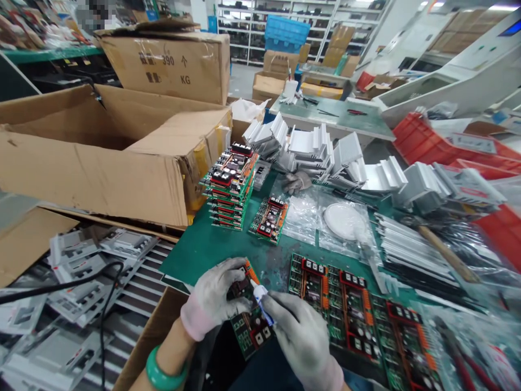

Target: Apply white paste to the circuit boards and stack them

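My left hand (222, 293), in a pale glove, grips the upper left of a green circuit board (246, 331) at the near table edge. A white and blue squeeze tube (262, 305) is held in my gloved right hand (299, 331), its nozzle pointing at the board's orange strip. Whether the nozzle touches the board I cannot tell. To the right of my right hand lie several similar circuit boards (354, 309) in a row. One more board (268, 218) lies farther back, beside a tall stack of boards (230, 184).
Silver heatsinks (309, 146) line the table's back. Plastic bags with a white round lid (344, 220), a hammer (448, 252) and pliers (456, 347) lie to the right. An open cardboard box (89, 168) stands left, above a roller conveyor (134, 304) with grey metal parts.
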{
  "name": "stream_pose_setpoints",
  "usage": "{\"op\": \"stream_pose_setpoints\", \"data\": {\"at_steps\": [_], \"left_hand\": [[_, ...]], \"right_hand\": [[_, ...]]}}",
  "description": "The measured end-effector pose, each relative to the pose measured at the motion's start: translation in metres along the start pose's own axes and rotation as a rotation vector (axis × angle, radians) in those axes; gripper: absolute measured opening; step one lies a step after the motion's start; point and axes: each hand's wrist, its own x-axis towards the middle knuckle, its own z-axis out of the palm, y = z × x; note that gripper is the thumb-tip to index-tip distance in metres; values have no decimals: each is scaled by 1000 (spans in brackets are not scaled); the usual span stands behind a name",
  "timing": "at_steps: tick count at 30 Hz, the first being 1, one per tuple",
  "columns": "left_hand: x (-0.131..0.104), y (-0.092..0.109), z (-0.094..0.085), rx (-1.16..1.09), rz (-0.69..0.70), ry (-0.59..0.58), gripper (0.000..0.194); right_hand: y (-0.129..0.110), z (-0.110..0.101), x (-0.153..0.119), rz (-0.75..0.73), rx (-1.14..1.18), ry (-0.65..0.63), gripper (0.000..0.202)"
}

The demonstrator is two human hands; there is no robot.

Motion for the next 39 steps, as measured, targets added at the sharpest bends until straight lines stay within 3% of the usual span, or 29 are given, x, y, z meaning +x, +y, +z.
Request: {"op": "stream_pose_setpoints", "data": {"at_steps": [16,20,25,31,39], "left_hand": [[-3,-3,0,-28,-8,-29,37],[-4,-4,-1,-16,14,-54,38],[-5,-6,1,32,78,-85,54],[-6,-8,3,114,113,-104,64],[-3,-8,2,88,108,-126,63]], "right_hand": [[2,3,-3,-12,13,-3,29],[2,2,-5,75,72,-33,26],[2,-1,-10,239,205,-60,19],[1,-1,-13,258,229,-47,18],[-5,3,-11,316,216,-103,20]]}}
